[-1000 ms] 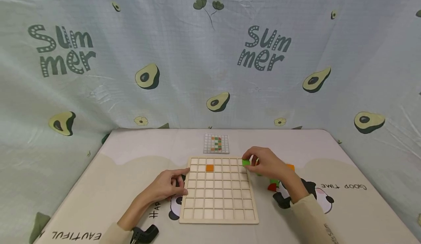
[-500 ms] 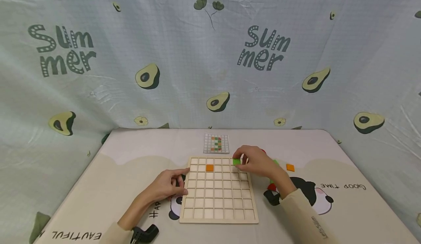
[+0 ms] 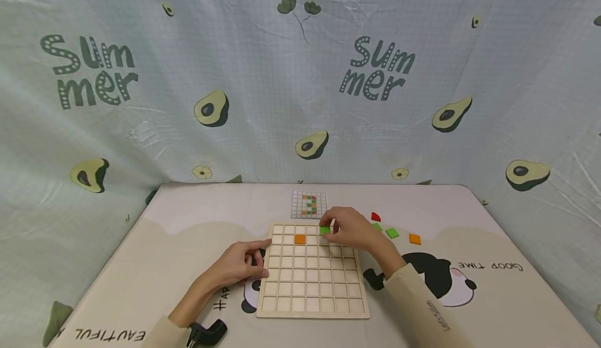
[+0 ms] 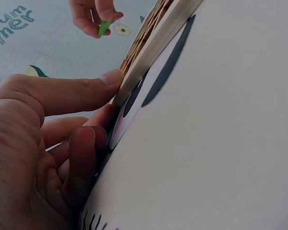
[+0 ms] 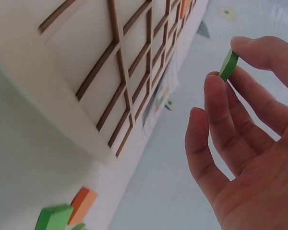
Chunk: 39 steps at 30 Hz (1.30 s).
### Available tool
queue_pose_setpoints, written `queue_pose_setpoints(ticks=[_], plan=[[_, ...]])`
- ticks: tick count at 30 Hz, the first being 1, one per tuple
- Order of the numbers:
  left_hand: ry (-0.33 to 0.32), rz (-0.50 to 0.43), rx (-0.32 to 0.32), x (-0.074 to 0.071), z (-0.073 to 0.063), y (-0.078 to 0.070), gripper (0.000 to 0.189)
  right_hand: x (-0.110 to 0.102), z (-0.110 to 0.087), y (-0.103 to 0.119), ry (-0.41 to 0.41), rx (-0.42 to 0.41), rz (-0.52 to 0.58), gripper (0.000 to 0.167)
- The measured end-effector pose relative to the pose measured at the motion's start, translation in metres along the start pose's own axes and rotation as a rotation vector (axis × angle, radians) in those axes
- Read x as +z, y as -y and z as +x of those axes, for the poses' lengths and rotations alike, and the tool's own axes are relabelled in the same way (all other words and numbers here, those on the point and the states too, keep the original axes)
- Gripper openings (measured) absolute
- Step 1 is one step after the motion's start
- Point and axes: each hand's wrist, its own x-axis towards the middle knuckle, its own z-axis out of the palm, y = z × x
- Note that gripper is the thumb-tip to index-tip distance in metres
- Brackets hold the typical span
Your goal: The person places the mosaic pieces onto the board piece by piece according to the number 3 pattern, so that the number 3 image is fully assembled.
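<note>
In the head view, a pale wooden grid board (image 3: 312, 314) lies on the table. An orange square tile (image 3: 300, 239) sits in one of its upper cells. My left hand (image 3: 238, 263) touches the board's left edge with two spread fingertips, its other fingers bent. Over the board's top row, my right hand (image 3: 351, 229) pinches a green tile (image 3: 325, 230) between thumb and fingertips. The right wrist view shows this green tile (image 5: 229, 64) held on edge, apart from the board. Part of the board's upper right is hidden under the right hand.
Behind the board lies a small pattern card (image 3: 308, 205) with coloured squares. To the right are a red quarter-round tile (image 3: 376, 216), loose green tiles (image 3: 392, 232) and an orange tile (image 3: 415, 239). A patterned cloth (image 3: 263, 103) hangs behind the table.
My right hand has moved left along the board's top row with the green tile, uncovering loose tiles at the right. My left hand stays at the board's left edge.
</note>
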Motion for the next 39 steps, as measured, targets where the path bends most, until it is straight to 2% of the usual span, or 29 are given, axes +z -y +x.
queue_pose_setpoints(ticks=[9, 18, 32, 39], plan=[[0.002, -0.010, 0.003, 0.000, 0.000, 0.001, 0.076, 0.011, 0.013, 0.011, 0.028, 0.021, -0.005, 0.022], [0.003, -0.014, 0.004, 0.001, 0.000, 0.000, 0.076, 0.023, 0.021, 0.011, 0.047, 0.004, -0.014, 0.018], [0.005, -0.016, 0.006, 0.000, 0.001, 0.002, 0.077, 0.034, 0.028, 0.015, 0.095, 0.094, -0.074, 0.015], [0.002, -0.014, -0.001, 0.000, 0.000, 0.001, 0.076, 0.034, 0.029, 0.015, 0.103, 0.106, -0.059, 0.016]])
